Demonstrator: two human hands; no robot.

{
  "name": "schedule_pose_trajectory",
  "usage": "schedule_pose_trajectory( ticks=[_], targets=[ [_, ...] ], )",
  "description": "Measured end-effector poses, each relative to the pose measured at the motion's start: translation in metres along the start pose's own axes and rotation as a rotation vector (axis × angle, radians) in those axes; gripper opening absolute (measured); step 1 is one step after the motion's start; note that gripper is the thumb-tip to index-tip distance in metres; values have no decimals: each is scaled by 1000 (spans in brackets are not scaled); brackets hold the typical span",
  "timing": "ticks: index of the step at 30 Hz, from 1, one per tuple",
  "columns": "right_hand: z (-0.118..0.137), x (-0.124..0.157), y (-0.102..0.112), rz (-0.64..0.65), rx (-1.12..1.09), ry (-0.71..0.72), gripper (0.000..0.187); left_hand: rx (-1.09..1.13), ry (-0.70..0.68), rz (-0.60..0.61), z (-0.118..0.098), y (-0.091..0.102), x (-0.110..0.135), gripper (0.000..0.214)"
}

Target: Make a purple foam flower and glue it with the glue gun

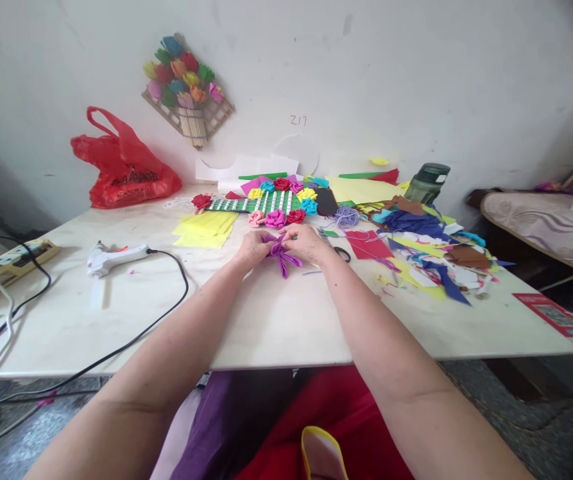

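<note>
"Pinching that purple strip (283,260), are both hands occupied?"

"Yes. The left hand (257,247) and the right hand (303,241) have their fingertips closed on its bunched top, close together, with loose tails trailing toward the near edge of the tabletop (276,320). I can't tell how each finger grips."

"Where is the strip, then?"

"Over the middle of the tabletop, just on the near side of the green piece with white strips (231,205)."

"What looks done?"

"The paper roses (275,219) in red, yellow, blue, pink and purple: they surround the right end of the green piece, and a red rose (201,201) sits at its left tip. They seem fully shaped."

"And unfinished?"

"The purple strip, I'd judge. It is gathered but makes no clear flower, and it isn't on the green piece. The glue gun (119,259) lies to the left, in neither hand. How much remains beyond that, I can't say."
</note>
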State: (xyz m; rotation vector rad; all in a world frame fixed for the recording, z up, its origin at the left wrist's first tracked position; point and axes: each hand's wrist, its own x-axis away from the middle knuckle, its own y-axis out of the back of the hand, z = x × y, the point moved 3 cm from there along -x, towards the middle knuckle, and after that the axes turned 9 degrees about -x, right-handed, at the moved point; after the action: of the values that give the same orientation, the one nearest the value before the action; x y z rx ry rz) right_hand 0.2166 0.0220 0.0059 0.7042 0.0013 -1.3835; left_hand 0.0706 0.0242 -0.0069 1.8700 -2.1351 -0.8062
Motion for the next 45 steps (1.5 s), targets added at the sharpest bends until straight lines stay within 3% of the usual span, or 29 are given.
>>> schedule_pose_trajectory(
  ticks=[6,14,18,23,33,38,45],
  targets=[
    [-5,-2,-1,-38,67,8,8,39,8,25,-1,0,1,21],
    [1,-3,-1,-62,176,75,9,230,176,208,3,1,3,16],
    [4,-1,0,-55,180,-14,2,234,187,216,1,2,4,16],
    [6,3,0,-6,100,-152,6,241,131,221,0,1,5,20],
    [-1,5,1,-2,53,-268,10,195,76,210,-1,-1,4,20],
    [-4,2,0,-16,83,-195,6,232,89,225,0,0,4,21],
    [4,-4,5,-132,260,55,6,269,118,182,2,5,2,23]
  ],
)
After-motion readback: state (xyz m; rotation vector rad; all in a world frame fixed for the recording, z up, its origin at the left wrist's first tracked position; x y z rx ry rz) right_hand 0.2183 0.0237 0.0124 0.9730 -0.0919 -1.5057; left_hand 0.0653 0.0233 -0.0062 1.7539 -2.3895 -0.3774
